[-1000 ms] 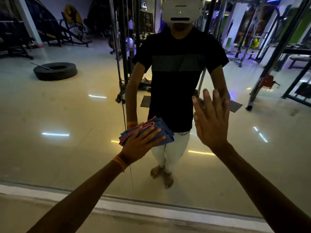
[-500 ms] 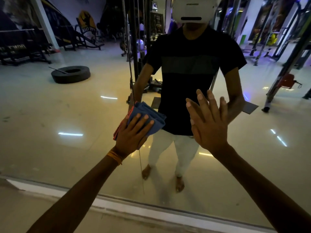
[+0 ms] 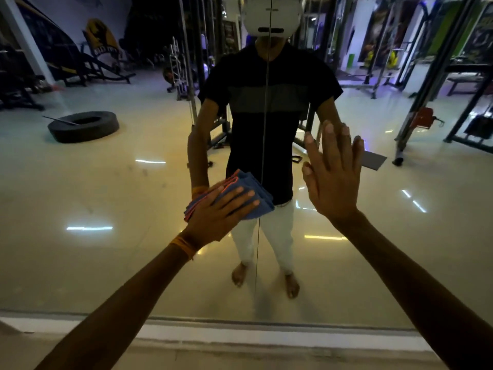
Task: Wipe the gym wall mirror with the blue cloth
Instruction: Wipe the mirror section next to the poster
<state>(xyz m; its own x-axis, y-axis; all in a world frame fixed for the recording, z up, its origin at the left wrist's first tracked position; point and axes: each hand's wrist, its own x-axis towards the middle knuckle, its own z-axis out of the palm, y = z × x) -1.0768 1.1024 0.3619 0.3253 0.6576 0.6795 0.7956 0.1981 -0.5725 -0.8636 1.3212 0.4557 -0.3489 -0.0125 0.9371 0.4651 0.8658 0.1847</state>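
- Left hand (image 3: 221, 212) lies flat on the cloth (image 3: 256, 193), fingers straight and spread. It presses the cloth to the mirror (image 3: 106, 182) and grips nothing.
- The cloth is a folded blue pad with an orange hem. It sits mostly left of the seam (image 3: 263, 129), and its right corner just crosses it.
- Right hand (image 3: 330, 177) is wide open with the fingers up and the palm facing the glass, just right of the seam. It looks braced there, but actual contact is hard to confirm.
- Change: a second ago the cloth lay mostly right of the seam. Half a second ago it straddled the seam and rode higher. Now it is lower and mostly left of the seam.
- So the pad went up and came back down while crossing the seam leftward, which reads as a scrubbing stroke.
- The right hand kept its flat pose but is now closer to the seam than before, so the body has likely shifted sideways with the wipe.
- Task meaning: wiping is underway and the stroke is moving from the pane right of the seam onto the pane left of it.
- Only a mid-height band near the seam looks covered. No smears or streaks show in this dim light, so I can't tell how clean it is.
- Likely left to do: the glass well left of the seam, plus the areas above and below the band.
- An orange wristband (image 3: 184, 245) is on the left wrist, below and left of the cloth.
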